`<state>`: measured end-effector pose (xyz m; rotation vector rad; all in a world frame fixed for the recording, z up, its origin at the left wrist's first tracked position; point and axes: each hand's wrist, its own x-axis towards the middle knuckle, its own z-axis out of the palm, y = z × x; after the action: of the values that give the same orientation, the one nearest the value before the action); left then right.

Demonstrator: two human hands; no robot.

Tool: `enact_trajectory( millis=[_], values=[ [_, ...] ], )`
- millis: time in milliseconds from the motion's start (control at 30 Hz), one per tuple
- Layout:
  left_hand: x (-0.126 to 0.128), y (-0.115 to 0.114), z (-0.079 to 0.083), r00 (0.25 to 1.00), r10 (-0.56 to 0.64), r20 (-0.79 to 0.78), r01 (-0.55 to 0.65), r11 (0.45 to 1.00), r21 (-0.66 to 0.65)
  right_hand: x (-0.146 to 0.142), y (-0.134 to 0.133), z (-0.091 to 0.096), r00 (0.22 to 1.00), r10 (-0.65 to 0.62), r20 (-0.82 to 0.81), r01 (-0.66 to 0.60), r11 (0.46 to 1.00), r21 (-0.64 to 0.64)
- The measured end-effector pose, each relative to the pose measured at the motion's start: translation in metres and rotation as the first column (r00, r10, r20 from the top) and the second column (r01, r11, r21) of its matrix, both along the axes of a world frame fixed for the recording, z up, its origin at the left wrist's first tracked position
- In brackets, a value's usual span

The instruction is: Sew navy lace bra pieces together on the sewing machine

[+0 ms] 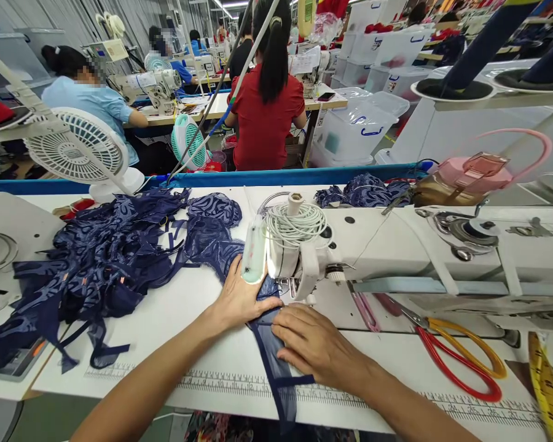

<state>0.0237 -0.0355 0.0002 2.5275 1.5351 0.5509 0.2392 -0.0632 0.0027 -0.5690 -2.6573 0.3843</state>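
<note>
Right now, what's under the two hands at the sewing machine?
A navy mesh strip lies flat on the white table under the left hand and right hand. How far it runs beneath the machine head is covered.

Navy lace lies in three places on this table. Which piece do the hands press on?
The narrow strip by the sewing machine; the left pile and far heap lie untouched.

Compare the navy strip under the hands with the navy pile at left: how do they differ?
The strip lies single and flat, the pile is heaped and tangled. The strip is pressed by the left hand and right hand; the pile lies untouched. Both are navy fabric.
</note>
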Motion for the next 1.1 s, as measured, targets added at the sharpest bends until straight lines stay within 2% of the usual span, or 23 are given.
enact_trajectory(
  millis=[100,200,300,433,533,600,667,733,867,1000,1100],
  values=[
    [0.007,-0.027,-0.002,0.994,0.018,-0.109,-0.005,0.992,0.122,0.0,-0.001,-0.002,1.0,0.008,-0.009,-0.008,1.0,-0.002],
    [0.013,-0.048,-0.005,0.974,-0.017,-0.226,0.057,0.983,0.172,0.0,-0.001,-0.003,1.0,0.01,-0.01,-0.01,1.0,0.0],
    [0.014,-0.052,-0.007,0.964,0.001,-0.264,0.041,0.987,0.153,0.0,-0.002,-0.002,1.0,0.005,-0.017,-0.005,1.0,-0.001],
    [0.01,-0.045,-0.007,0.963,-0.008,-0.268,0.039,0.993,0.109,0.001,-0.002,-0.002,0.999,0.001,-0.032,-0.001,1.0,-0.015],
    [0.007,-0.041,-0.007,0.969,-0.032,-0.246,0.064,0.99,0.125,-0.001,0.005,-0.006,0.987,-0.159,-0.037,0.16,0.987,0.035],
    [0.007,-0.04,-0.007,0.974,-0.055,-0.22,0.091,0.983,0.159,-0.003,0.011,-0.01,0.953,-0.304,0.01,0.301,0.947,0.117],
    [0.006,-0.039,-0.008,0.977,-0.076,-0.198,0.111,0.979,0.173,-0.005,0.016,-0.013,0.921,-0.38,0.086,0.359,0.913,0.194],
    [0.006,-0.038,-0.008,0.979,-0.079,-0.187,0.109,0.982,0.152,-0.006,0.017,-0.014,0.908,-0.402,0.115,0.366,0.897,0.248],
    [0.002,-0.033,-0.007,0.983,-0.092,-0.159,0.106,0.991,0.084,-0.002,0.011,-0.012,0.925,-0.38,0.011,0.362,0.889,0.279],
    [-0.002,-0.027,-0.009,0.988,-0.111,-0.108,0.12,0.989,0.087,0.003,0.003,-0.008,0.973,-0.23,-0.026,0.231,0.956,0.184],
    [-0.002,-0.026,-0.012,0.99,-0.107,-0.089,0.116,0.988,0.1,0.004,0.002,-0.009,0.982,-0.19,-0.001,0.189,0.973,0.131]
  ],
)
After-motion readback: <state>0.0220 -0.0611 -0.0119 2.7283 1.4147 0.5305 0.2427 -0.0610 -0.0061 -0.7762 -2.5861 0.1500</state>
